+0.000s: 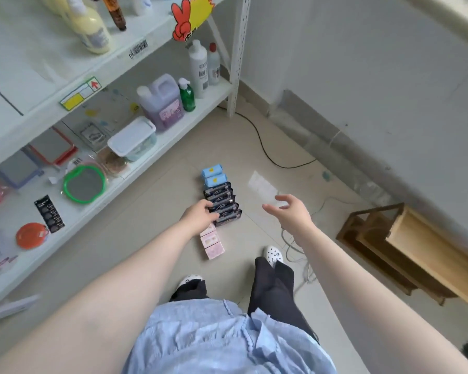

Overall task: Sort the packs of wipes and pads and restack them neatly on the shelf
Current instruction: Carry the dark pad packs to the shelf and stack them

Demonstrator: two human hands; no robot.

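White-lidded tub (132, 138) sits on shelf (173, 136).

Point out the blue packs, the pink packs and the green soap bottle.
blue packs (212, 175): head view, top face of the pair on the floor.
pink packs (212, 242): head view, top of the middle pack.
green soap bottle (188, 97): head view, bottle body, lower shelf.

**One head camera, looking down**

A single wide-angle view looks from the person's head steeply down past both outstretched arms to the floor (152, 201). The shelf (173, 141) runs along the left, the wall (376, 76) to the right.
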